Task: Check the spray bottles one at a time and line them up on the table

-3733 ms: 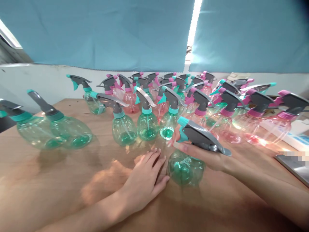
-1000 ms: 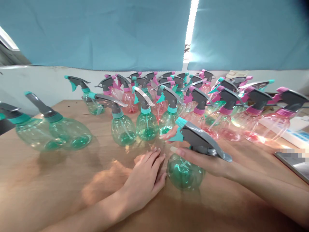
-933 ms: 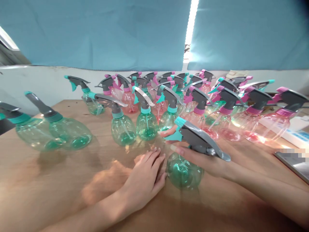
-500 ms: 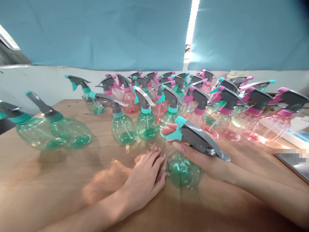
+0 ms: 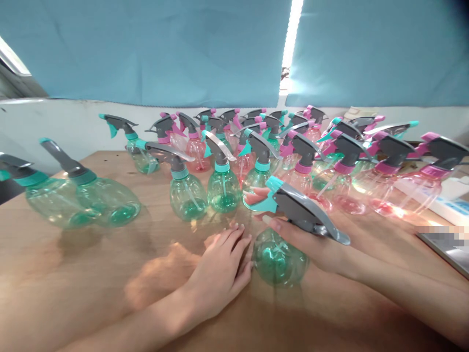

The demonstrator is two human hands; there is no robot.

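Note:
A green spray bottle (image 5: 279, 259) with a grey and teal trigger head stands in front of me, its head leaning left. My right hand (image 5: 298, 237) is wrapped around its neck, thumb in front and fingertips by the teal trigger. My left hand (image 5: 223, 271) lies on the table just left of this bottle, fingers stretched out and slightly bent, holding nothing. Whether its fingertips touch the bottle I cannot tell. Closest behind the hands are two upright green spray bottles (image 5: 224, 190) and another green one (image 5: 187, 198).
Two green bottles (image 5: 108, 205) stand at the left of the wooden table (image 5: 91, 288). Several pink bottles (image 5: 406, 190) and green ones crowd the back and right. A dark flat device (image 5: 449, 252) lies at the right edge, near a white and blue box (image 5: 450, 203). Blue curtains (image 5: 164, 54) hang behind.

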